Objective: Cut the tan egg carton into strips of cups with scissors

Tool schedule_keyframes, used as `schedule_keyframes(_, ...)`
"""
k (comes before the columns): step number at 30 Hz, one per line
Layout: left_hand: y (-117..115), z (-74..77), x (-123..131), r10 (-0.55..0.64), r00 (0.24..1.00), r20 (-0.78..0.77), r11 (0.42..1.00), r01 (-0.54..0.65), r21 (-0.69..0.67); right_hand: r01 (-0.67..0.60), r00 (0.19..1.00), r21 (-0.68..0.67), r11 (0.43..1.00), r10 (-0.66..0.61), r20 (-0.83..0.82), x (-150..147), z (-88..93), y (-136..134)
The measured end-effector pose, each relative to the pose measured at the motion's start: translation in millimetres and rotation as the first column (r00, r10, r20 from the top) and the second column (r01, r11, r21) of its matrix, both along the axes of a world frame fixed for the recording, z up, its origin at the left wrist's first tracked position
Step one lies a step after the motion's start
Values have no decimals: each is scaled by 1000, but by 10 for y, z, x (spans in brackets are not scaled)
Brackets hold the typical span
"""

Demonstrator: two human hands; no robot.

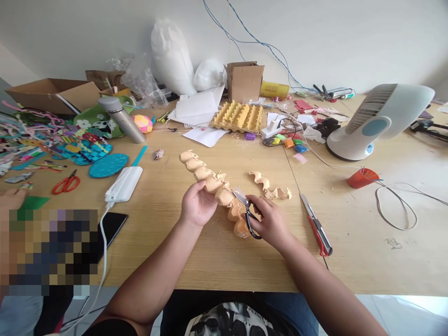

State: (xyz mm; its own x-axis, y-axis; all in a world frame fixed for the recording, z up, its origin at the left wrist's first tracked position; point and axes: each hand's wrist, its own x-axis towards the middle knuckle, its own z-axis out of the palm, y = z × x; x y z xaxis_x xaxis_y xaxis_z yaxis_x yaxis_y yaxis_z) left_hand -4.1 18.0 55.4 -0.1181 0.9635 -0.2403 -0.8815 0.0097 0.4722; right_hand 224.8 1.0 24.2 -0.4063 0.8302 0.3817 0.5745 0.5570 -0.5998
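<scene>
My left hand (199, 203) grips a strip of egg carton (206, 176), a row of tan cardboard cups running diagonally from upper left to lower right. In my right hand (271, 218) is a pair of black-handled scissors (249, 212), fingers through the loops, with the blades at the strip's edge near its middle. How far the blades are parted is hard to make out. A wavy trimmed scrap of carton (271, 187) lies on the table just right of the scissors, and small crumbs are scattered beneath the strip.
A box cutter (317, 226) lies to the right, beyond it an orange cup (363, 178) and a white fan (376, 121). A yellow egg tray (238, 116) sits at the back. On the left are a power bank (124, 183), red-handled scissors (66, 183) and another person's hand (12, 199).
</scene>
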Motion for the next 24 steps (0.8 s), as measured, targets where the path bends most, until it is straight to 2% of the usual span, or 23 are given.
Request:
schedule_keyframes(7,-24,-42,40,-39,999,18,999,39,30,31,999,4,1000,-30,-22,-14,21,3)
schedule_keyframes(15,-56,-76,115,-74,996,47,997,72,42,45,997,7,999,-44,-63,-63,-37,-1)
schedule_keyframes(24,-25,-87,41,-54,998,-28,995,56,77,-5,996,-113,994,-5,-85,-54,8,-14)
